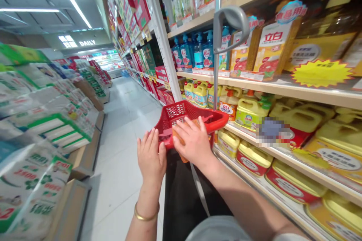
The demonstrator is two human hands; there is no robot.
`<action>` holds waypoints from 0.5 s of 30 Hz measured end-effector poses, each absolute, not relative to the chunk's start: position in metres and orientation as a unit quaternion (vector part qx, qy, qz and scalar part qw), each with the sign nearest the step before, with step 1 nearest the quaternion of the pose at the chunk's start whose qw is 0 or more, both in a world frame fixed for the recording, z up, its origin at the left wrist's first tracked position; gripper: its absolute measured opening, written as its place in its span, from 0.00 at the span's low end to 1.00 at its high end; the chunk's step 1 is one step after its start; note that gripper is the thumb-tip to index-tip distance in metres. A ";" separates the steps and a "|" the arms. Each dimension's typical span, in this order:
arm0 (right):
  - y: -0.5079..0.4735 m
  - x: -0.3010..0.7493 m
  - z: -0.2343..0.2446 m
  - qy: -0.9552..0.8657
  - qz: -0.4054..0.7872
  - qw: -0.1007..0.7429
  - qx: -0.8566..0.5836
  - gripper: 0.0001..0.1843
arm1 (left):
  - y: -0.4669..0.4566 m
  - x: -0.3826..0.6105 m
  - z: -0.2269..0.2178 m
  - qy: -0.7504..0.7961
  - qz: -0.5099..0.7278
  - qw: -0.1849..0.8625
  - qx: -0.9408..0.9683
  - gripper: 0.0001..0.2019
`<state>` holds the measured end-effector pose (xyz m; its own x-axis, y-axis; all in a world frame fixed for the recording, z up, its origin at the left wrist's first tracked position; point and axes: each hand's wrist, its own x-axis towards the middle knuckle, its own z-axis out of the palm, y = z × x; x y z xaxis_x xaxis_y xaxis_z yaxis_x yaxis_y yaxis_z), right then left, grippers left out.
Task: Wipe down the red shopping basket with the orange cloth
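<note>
A red plastic shopping basket (195,115) with a tall grey pull handle (223,37) stands in front of me in a shop aisle. My right hand (192,141) lies over the near rim of the basket, fingers flat on an orange object (181,139) that is mostly hidden under the hand. My left hand (151,154) is at the basket's left near corner, fingers straight and together, touching its side. A gold bangle (145,214) sits on my left wrist.
Shelves on the right hold yellow detergent jugs (250,111), blue pump bottles (195,51) and low yellow tubs (294,180). Stacks of tissue packs (42,131) line the left side on wooden platforms. The white tiled aisle (121,135) runs ahead between them.
</note>
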<state>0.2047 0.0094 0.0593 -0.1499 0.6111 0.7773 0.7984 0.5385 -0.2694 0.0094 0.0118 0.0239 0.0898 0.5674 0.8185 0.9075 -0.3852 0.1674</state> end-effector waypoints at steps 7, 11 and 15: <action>0.016 0.288 0.053 -0.627 -0.125 0.448 -0.625 0.21 | 0.011 0.021 0.025 -0.522 -0.464 0.187 -0.690 0.23; 0.012 0.236 0.054 -0.703 -0.130 0.434 -0.549 0.21 | 0.012 0.021 0.024 -0.524 -0.472 0.192 -0.682 0.23; 0.005 0.186 0.059 -0.790 -0.122 0.405 -0.443 0.21 | 0.010 0.016 0.025 -0.524 -0.452 0.196 -0.695 0.25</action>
